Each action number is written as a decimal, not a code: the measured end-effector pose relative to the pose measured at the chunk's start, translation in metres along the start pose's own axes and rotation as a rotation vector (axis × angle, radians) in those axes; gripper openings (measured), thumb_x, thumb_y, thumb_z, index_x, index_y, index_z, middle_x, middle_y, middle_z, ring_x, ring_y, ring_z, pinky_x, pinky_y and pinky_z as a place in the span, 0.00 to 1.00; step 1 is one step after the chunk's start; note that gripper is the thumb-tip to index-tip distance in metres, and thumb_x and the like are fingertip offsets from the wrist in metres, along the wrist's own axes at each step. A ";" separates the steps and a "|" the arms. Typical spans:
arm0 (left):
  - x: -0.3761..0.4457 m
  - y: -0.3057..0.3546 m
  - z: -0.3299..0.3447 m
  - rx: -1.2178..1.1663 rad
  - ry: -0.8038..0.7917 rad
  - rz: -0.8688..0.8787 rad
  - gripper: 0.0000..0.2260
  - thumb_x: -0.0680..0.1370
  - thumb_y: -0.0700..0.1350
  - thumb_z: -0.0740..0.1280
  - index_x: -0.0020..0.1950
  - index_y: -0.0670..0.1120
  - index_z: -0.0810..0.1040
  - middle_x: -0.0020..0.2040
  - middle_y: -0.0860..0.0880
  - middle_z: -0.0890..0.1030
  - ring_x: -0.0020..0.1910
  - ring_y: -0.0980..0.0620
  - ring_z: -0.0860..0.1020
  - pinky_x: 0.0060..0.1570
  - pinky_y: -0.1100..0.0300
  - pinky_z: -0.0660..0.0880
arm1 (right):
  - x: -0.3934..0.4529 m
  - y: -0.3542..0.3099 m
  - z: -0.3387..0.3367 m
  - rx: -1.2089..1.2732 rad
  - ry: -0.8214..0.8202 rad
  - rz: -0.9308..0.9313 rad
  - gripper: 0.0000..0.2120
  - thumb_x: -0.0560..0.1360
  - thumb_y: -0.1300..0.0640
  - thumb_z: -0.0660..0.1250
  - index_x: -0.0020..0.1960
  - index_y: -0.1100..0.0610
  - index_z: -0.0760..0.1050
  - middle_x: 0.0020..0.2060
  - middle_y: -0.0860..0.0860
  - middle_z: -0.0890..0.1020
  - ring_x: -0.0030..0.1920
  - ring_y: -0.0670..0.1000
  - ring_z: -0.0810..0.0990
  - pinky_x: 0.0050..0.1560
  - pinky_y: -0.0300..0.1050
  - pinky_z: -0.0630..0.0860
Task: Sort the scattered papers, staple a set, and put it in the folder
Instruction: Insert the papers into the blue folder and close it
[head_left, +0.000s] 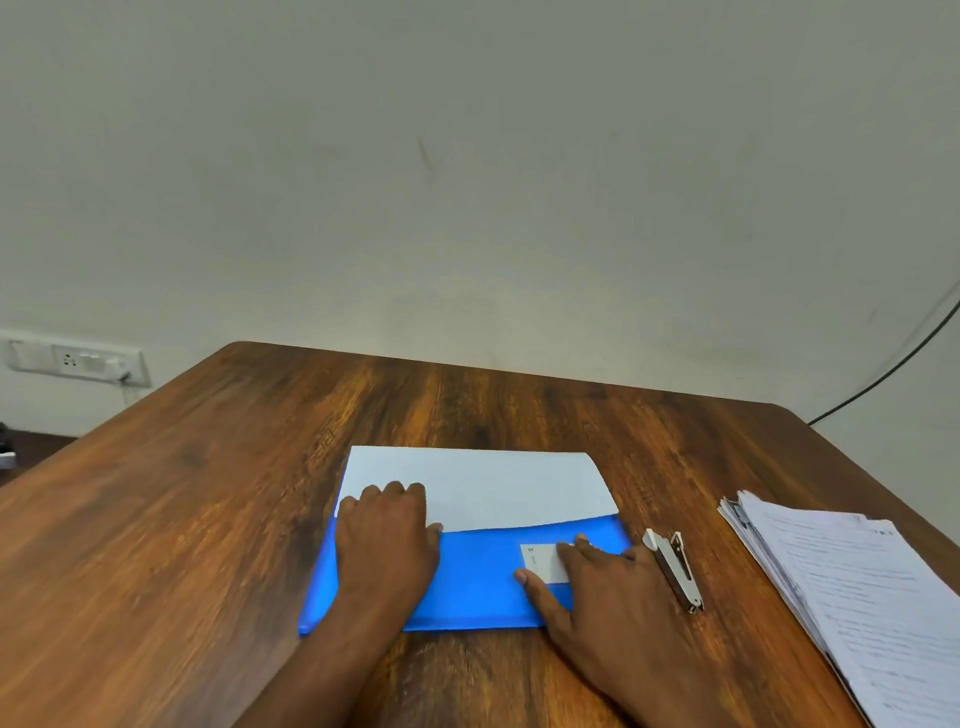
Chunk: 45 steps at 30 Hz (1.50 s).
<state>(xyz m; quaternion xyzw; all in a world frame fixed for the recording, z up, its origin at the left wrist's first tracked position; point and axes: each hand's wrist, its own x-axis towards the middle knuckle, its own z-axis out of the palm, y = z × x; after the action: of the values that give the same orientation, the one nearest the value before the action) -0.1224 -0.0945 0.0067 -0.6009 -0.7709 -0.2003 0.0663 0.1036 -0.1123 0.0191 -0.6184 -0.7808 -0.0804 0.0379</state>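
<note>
A blue folder (478, 582) lies flat on the wooden table (208, 519) in front of me. A set of white paper (493, 486) sticks out of its far edge, about half showing. My left hand (387, 540) rests flat across the folder's left part, with its fingertips on the paper. My right hand (602, 592) lies with straight fingers on the folder's right part, covering part of a white label (537, 558). A metal stapler (675, 569) lies just right of the folder, beside my right hand.
A stack of printed papers (852, 597) lies at the table's right edge. A wall with a switch and socket plate (72, 361) stands behind the table, and a black cable (893, 364) hangs at the right.
</note>
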 end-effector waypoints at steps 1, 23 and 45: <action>-0.003 0.004 0.000 0.005 0.004 -0.004 0.13 0.71 0.57 0.77 0.48 0.50 0.85 0.42 0.50 0.85 0.40 0.48 0.83 0.47 0.49 0.78 | -0.002 -0.003 -0.005 -0.015 -0.004 -0.006 0.41 0.77 0.22 0.40 0.65 0.48 0.78 0.60 0.46 0.83 0.59 0.50 0.82 0.71 0.53 0.68; 0.003 -0.004 0.015 -0.075 -0.396 0.180 0.49 0.67 0.78 0.38 0.84 0.56 0.53 0.85 0.49 0.51 0.84 0.48 0.48 0.79 0.35 0.45 | -0.007 -0.024 0.000 0.232 0.250 -0.403 0.12 0.73 0.39 0.67 0.47 0.44 0.84 0.41 0.40 0.85 0.40 0.43 0.83 0.40 0.44 0.83; 0.026 -0.041 0.006 -0.043 -0.405 0.057 0.74 0.44 0.90 0.38 0.84 0.53 0.55 0.85 0.45 0.52 0.84 0.44 0.49 0.78 0.32 0.45 | 0.013 0.021 0.000 0.421 0.482 0.187 0.14 0.71 0.54 0.80 0.56 0.50 0.86 0.45 0.45 0.88 0.40 0.44 0.83 0.43 0.40 0.79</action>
<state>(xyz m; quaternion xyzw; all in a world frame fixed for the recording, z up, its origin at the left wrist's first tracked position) -0.1677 -0.0772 0.0004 -0.6519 -0.7467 -0.0898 -0.0973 0.1212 -0.0949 0.0225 -0.6292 -0.6888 -0.0572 0.3556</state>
